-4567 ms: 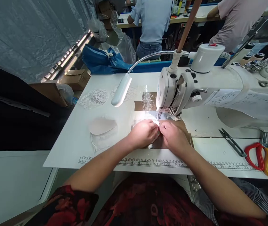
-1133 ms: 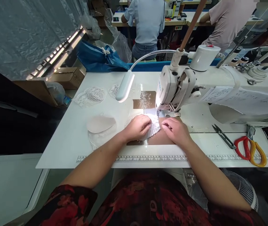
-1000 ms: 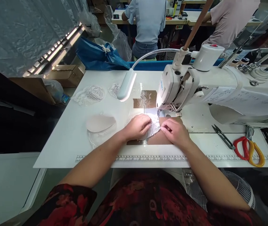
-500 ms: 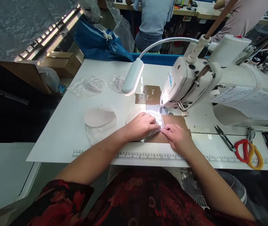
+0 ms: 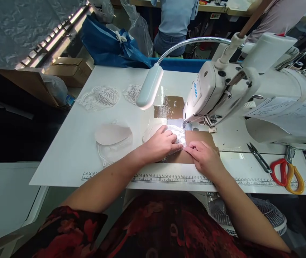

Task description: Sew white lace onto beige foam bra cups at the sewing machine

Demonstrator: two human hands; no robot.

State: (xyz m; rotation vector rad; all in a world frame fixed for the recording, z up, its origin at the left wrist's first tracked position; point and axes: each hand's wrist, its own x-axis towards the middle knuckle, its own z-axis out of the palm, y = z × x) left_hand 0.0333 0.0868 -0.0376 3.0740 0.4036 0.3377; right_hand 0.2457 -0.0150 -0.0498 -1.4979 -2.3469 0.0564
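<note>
A white lace piece (image 5: 179,133) lies under the needle area of the sewing machine (image 5: 205,91), lit by its lamp. My left hand (image 5: 161,144) rests on the lace with curled fingers, thumb and forefinger closed at its near edge. Close by, my right hand (image 5: 203,157) pinches the lace's right corner between thumb and fingertips. Both hands' fingertips almost meet. Brown tape or card (image 5: 200,137) covers the machine bed beneath and beside the lace. My fingers hide part of the lace.
Further lace pieces (image 5: 99,97) and a beige oval piece on lace (image 5: 113,134) lie at left. A gooseneck lamp (image 5: 150,86) hangs over the table. Thread snips (image 5: 259,157) and red-and-yellow scissors (image 5: 287,175) lie at right. A printed ruler (image 5: 169,179) follows the front edge. Co-workers sit beyond.
The view has shifted slightly, so the machine and scissors appear a little further right. Both hands keep nearly the same place and hold on the lace.
</note>
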